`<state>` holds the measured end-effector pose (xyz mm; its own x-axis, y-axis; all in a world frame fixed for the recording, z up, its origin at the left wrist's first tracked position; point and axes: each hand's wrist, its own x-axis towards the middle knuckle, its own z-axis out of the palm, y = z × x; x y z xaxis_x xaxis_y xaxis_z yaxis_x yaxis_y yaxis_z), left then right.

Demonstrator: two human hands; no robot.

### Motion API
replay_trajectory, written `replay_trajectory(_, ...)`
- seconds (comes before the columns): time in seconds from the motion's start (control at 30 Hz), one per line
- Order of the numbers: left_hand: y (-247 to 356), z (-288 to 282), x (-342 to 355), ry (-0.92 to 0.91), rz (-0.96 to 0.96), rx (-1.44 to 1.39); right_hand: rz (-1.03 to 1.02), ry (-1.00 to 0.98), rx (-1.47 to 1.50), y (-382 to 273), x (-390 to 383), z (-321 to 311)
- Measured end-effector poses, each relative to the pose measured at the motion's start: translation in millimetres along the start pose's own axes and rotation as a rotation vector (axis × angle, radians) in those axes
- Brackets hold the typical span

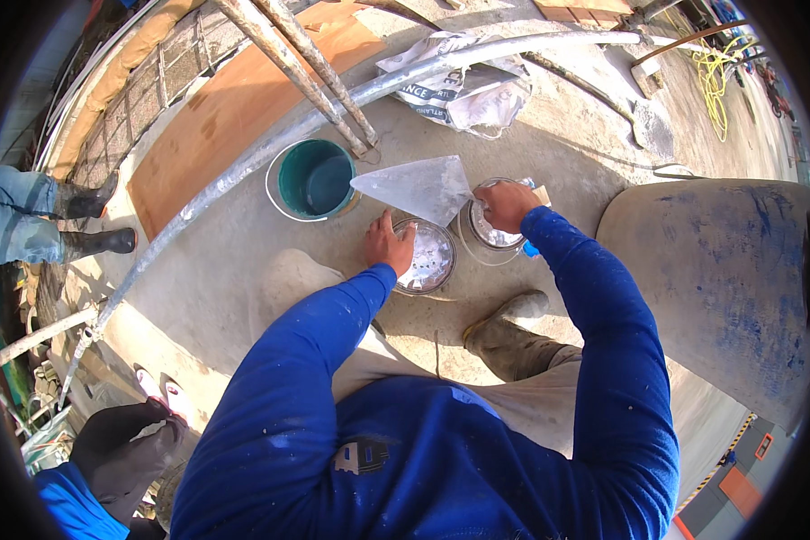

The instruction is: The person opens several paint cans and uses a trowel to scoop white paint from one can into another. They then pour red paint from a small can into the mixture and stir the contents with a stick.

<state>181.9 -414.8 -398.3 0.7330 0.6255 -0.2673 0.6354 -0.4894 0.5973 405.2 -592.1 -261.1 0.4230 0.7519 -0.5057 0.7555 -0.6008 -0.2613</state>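
Observation:
My left hand (389, 245) grips the left side of a round metal can (427, 256), its top flecked silvery white. My right hand (504, 202) is closed on the handle of a broad steel trowel (423, 184), held over a second can (488, 229) with a wire bail. The trowel's blade points left, above the left can, toward a green bucket (315, 175) with a white handle. A small blue object (530, 249) shows by the second can, partly hidden by my sleeve.
A galvanized pipe (216, 186) arcs across the concrete floor, near plywood (166, 171), poles (333, 99) and white sacking (454, 85). A large drum (702, 279) is at right, a shovel (648, 126) and yellow cord (715, 94) beyond. Two other people's legs (81, 243) (126, 441) are at left.

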Motion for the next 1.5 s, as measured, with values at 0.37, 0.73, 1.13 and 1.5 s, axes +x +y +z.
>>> replay_trajectory(0.37,-1.7,6.4,0.7,-0.008,-0.014,-0.048,0.219,0.034,0.13,-21.5,-39.8,26.5)
replay_trajectory(0.73,18.1,-12.8,33.7,-0.11,0.157,-0.082,0.401,0.062,0.232,-53.8,-73.3,49.6)
replay_trajectory(1.13,28.4,-24.5,32.0,-0.169,0.142,-0.028,0.362,0.056,0.474,-19.1,-65.7,61.3)
replay_trajectory(1.5,30.2,-30.5,33.4,-0.177,0.161,0.015,0.567,-0.213,0.805,-22.3,-59.8,46.8)
